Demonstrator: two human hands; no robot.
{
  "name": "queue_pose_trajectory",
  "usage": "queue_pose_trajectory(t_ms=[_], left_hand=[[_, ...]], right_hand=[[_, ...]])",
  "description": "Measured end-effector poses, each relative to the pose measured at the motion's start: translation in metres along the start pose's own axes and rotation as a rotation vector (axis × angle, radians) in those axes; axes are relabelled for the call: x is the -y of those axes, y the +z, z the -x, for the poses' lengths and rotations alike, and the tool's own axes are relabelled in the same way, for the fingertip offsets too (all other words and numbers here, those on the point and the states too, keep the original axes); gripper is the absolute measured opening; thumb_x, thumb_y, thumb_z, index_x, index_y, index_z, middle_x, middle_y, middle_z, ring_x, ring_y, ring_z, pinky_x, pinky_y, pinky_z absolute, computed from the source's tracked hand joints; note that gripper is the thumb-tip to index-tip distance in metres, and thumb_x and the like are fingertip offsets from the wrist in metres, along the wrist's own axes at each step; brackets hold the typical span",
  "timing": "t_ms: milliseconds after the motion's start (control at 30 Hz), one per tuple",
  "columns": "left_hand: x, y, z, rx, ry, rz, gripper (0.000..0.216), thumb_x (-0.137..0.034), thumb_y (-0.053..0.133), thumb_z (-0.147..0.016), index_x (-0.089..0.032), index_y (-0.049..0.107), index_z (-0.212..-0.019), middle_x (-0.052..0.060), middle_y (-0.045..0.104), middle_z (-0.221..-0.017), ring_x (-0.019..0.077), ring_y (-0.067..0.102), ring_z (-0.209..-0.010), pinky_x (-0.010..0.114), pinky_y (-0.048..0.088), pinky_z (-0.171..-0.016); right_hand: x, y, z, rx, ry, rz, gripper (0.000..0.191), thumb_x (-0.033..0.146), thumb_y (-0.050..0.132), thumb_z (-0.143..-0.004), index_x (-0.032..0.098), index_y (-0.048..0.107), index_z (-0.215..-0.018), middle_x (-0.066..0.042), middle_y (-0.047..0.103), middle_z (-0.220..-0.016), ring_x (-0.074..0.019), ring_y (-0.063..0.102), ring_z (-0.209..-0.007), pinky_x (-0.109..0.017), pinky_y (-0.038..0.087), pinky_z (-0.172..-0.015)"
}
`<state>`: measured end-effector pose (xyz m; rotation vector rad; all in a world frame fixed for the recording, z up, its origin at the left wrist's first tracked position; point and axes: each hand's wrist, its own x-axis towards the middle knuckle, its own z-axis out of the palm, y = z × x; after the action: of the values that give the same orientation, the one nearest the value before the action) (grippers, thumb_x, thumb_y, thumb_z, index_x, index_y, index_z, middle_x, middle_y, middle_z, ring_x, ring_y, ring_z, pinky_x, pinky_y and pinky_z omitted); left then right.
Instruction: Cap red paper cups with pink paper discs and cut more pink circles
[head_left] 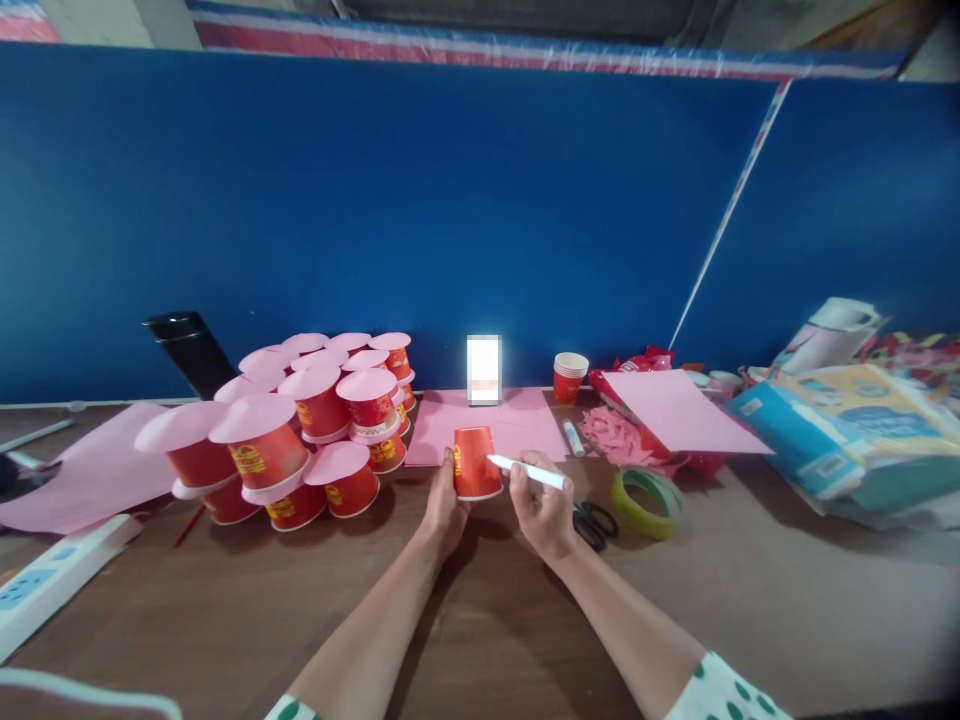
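Note:
In the head view my left hand (447, 508) grips a red paper cup (477, 464) by its left side. The cup is upside down, its rim low and its base up, with yellow lettering at the left. My right hand (546, 510) is closed around a white marker (534, 472), whose tip points left at the cup's right side. Whether the tip touches the cup I cannot tell. Behind the cup lie pink paper sheets (517, 425). A marker cap (573, 438) or short white-and-blue pen lies to their right.
Stacked red cups with pink paper discs (367, 386) stand at the left, near a black flask (191, 355) and a power strip (60, 580). Scissors (596, 525), a tape roll (621, 498), nested cups (570, 380), pink scraps (619, 435) and a blue-yellow package (810, 425) lie right.

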<state>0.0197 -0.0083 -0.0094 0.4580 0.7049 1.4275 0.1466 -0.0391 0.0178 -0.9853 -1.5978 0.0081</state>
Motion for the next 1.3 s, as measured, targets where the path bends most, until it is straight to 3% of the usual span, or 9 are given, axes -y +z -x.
queue_pose_trajectory(t_ms=[433, 833, 1300], left_hand=[[0.0002, -0.0001, 0.0003, 0.005, 0.015, -0.044, 0.036, -0.047, 0.063, -0.070, -0.012, 0.060, -0.078, 0.001, 0.064, -0.067, 0.0130, 0.058, -0.061, 0.026, 0.046, -0.067], [-0.0012, 0.0024, 0.0024, 0.053, 0.023, -0.037, 0.037, -0.048, 0.060, -0.072, -0.012, 0.061, -0.080, 0.004, 0.067, -0.072, 0.0153, 0.061, -0.065, 0.027, 0.046, -0.067], [-0.0003, 0.0017, 0.0022, 0.045, 0.016, -0.046, 0.041, -0.049, 0.062, -0.070, -0.010, 0.062, -0.081, 0.006, 0.068, -0.075, 0.0169, 0.063, -0.068, 0.029, 0.047, -0.073]], right_hand=[[0.0031, 0.0007, 0.0009, 0.021, -0.013, -0.049, 0.013, 0.017, 0.047, -0.084, 0.017, 0.059, -0.082, -0.007, 0.066, -0.074, -0.0166, 0.064, -0.068, -0.027, 0.051, -0.061], [0.0059, 0.0000, 0.0025, 0.035, -0.098, -0.030, 0.012, 0.013, 0.046, -0.084, 0.017, 0.058, -0.084, -0.006, 0.064, -0.073, -0.0165, 0.061, -0.068, -0.030, 0.049, -0.063], [0.0055, 0.0003, 0.0011, 0.039, -0.089, -0.016, 0.013, 0.015, 0.046, -0.085, 0.017, 0.059, -0.084, -0.006, 0.064, -0.072, -0.0169, 0.062, -0.069, -0.029, 0.050, -0.064]])
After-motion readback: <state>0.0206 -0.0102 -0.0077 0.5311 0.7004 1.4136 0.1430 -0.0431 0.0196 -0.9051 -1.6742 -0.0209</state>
